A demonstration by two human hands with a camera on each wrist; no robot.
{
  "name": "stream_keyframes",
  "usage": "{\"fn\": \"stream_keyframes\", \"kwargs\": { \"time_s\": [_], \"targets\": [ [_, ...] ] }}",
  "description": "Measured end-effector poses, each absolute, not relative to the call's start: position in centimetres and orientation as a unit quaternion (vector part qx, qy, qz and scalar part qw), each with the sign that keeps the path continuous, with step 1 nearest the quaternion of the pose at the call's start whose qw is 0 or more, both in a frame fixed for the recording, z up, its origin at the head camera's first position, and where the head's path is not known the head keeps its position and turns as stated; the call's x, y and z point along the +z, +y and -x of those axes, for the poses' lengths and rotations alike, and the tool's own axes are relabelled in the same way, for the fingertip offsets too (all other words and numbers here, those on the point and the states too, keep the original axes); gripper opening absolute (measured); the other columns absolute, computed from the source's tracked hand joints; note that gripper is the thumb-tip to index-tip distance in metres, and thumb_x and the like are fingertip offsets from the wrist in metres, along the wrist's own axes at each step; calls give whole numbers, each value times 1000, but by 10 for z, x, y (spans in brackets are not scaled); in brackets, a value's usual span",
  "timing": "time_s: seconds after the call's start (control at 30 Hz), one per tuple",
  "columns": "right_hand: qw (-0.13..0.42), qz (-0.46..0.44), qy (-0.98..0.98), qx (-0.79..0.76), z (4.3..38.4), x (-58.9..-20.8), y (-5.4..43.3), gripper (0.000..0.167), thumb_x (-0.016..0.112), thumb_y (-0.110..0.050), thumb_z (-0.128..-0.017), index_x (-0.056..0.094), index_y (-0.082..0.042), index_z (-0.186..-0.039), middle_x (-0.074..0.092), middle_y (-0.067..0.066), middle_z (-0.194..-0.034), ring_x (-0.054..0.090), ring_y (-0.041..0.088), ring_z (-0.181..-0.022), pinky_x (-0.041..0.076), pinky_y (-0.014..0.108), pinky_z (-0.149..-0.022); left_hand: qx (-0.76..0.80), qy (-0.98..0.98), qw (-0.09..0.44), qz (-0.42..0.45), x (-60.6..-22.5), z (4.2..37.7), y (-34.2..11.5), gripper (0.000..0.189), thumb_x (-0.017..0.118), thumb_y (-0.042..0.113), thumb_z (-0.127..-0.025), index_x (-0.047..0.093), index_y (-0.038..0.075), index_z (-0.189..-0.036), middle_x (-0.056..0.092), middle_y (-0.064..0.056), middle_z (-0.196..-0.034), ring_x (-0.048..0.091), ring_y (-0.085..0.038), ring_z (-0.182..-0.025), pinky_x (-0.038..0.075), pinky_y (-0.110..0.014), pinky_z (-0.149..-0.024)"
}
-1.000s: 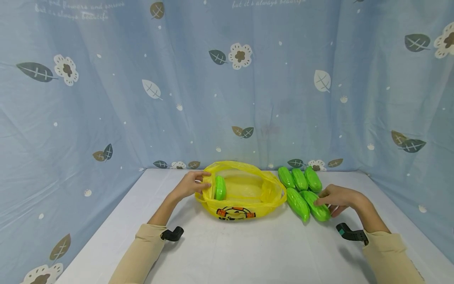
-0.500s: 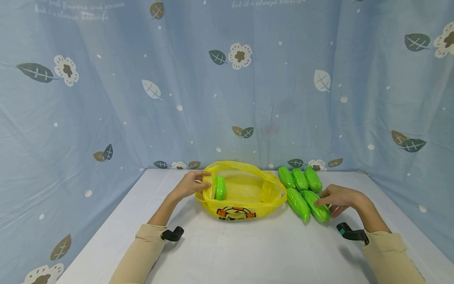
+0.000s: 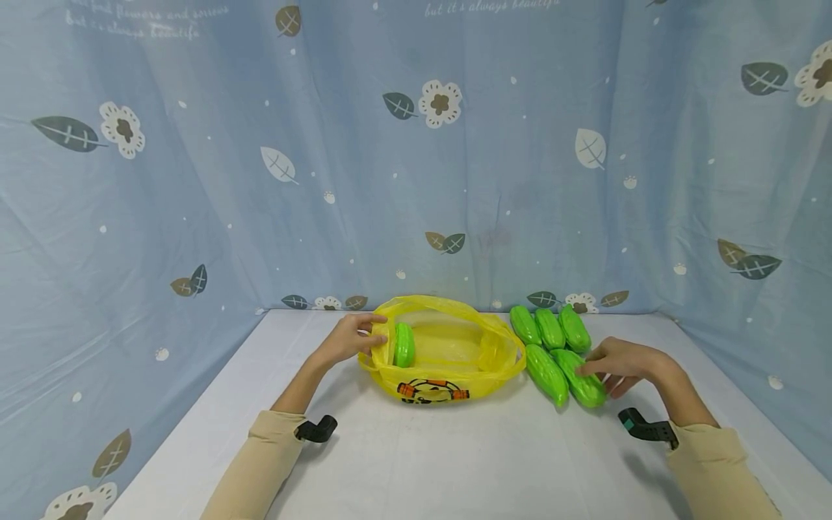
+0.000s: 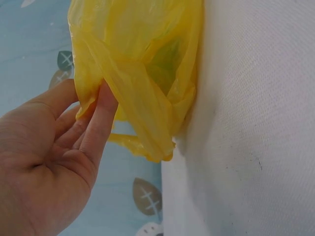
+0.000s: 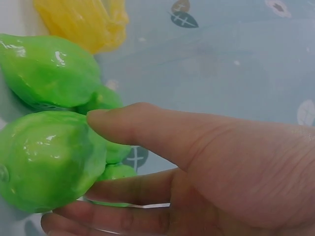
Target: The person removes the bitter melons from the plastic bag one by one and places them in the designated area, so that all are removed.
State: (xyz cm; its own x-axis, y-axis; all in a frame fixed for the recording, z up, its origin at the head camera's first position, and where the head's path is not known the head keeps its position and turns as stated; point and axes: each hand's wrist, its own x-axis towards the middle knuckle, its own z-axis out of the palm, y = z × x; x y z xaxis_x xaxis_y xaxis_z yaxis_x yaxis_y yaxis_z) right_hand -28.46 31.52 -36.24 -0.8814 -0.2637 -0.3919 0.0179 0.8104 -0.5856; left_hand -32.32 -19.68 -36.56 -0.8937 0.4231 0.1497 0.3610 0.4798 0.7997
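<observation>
A yellow plastic bag (image 3: 442, 386) with a printed cartoon lies on the table, its mouth spread wide. My left hand (image 3: 343, 341) pinches the bag's left rim between thumb and fingers; the left wrist view shows the folded plastic (image 4: 133, 83) between them. One glossy green gourd (image 3: 404, 345), perhaps a toy bitter melon, is inside the bag at the left. To the bag's right, my right hand (image 3: 625, 362) grips the near right gourd (image 3: 577, 377) of a group. Its thumb (image 5: 115, 125) lies on one side and the fingers on the other; the gourd still rests on the table.
Several other green gourds (image 3: 546, 372) lie close together beside the held one, near the bag's right end. A blue patterned curtain (image 3: 494, 159) hangs behind and along the sides of the white table (image 3: 468, 462).
</observation>
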Motion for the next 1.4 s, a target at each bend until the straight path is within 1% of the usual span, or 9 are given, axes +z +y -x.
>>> {"fn": "stream_keyframes", "kwargs": {
  "time_s": [0.13, 0.37, 0.6, 0.8, 0.9, 1.0, 1.1, 1.17, 1.4],
  "targets": [
    [232, 68, 924, -297, 284, -359, 317, 58, 62, -40, -95, 61, 9, -125, 68, 14, -106, 69, 22, -87, 62, 38, -70, 455, 860, 32, -230, -365, 323, -197, 48, 68, 9, -92, 55, -7, -135, 65, -27, -109, 72, -27, -89, 62, -49, -73],
    [224, 69, 925, -300, 281, -352, 320, 65, 59, -45, -96, 57, 12, -129, 66, 15, -107, 69, 22, -88, 62, 38, -71, 453, 861, 36, -227, -365, 323, -196, 48, 68, 10, -92, 54, -6, -135, 65, -27, -111, 72, -27, -91, 62, -48, -74],
    [215, 65, 925, -305, 279, -348, 322, 64, 58, -44, -97, 57, 12, -129, 64, 13, -102, 68, 22, -84, 62, 37, -69, 451, 863, 35, -225, -365, 323, -196, 48, 68, 9, -92, 54, -6, -135, 66, -27, -111, 72, -29, -92, 62, -46, -73],
    [202, 70, 927, -307, 280, -349, 324, 63, 57, -44, -98, 57, 11, -128, 64, 14, -102, 67, 22, -84, 61, 37, -69, 449, 864, 32, -224, -381, 338, -200, 49, 68, 9, -92, 53, -7, -136, 65, -28, -112, 72, -33, -93, 63, -45, -71],
    [195, 70, 929, -308, 282, -349, 324, 68, 57, -46, -97, 54, 13, -131, 64, 16, -105, 67, 22, -87, 61, 37, -69, 448, 866, 25, -221, -392, 347, -203, 50, 69, 12, -92, 54, -4, -137, 65, -27, -113, 72, -33, -93, 63, -42, -69],
    [186, 69, 930, -309, 283, -347, 323, 75, 58, -49, -96, 50, 15, -134, 65, 19, -108, 67, 23, -89, 61, 37, -69, 447, 867, 20, -219, -395, 350, -204, 50, 70, 16, -92, 56, 0, -136, 66, -24, -113, 72, -30, -93, 63, -38, -68],
    [175, 71, 932, -308, 283, -346, 322, 78, 59, -51, -95, 49, 16, -134, 65, 22, -110, 68, 24, -89, 61, 37, -70, 447, 868, 22, -215, -396, 350, -205, 50, 71, 19, -91, 57, 3, -136, 67, -21, -112, 72, -27, -93, 63, -34, -67],
    [169, 72, 933, -309, 283, -345, 322, 79, 59, -50, -95, 49, 17, -134, 66, 23, -110, 68, 24, -90, 61, 36, -69, 447, 869, 24, -211, -395, 349, -205, 49, 72, 20, -91, 58, 5, -135, 67, -20, -112, 72, -25, -93, 63, -32, -67],
    [151, 73, 938, -305, 282, -343, 320, 78, 60, -50, -94, 50, 17, -133, 67, 25, -111, 69, 26, -91, 62, 37, -70, 443, 871, 22, -211, -395, 349, -206, 49, 72, 20, -91, 58, 6, -135, 67, -19, -112, 72, -23, -92, 63, -31, -66]
  ]
}}
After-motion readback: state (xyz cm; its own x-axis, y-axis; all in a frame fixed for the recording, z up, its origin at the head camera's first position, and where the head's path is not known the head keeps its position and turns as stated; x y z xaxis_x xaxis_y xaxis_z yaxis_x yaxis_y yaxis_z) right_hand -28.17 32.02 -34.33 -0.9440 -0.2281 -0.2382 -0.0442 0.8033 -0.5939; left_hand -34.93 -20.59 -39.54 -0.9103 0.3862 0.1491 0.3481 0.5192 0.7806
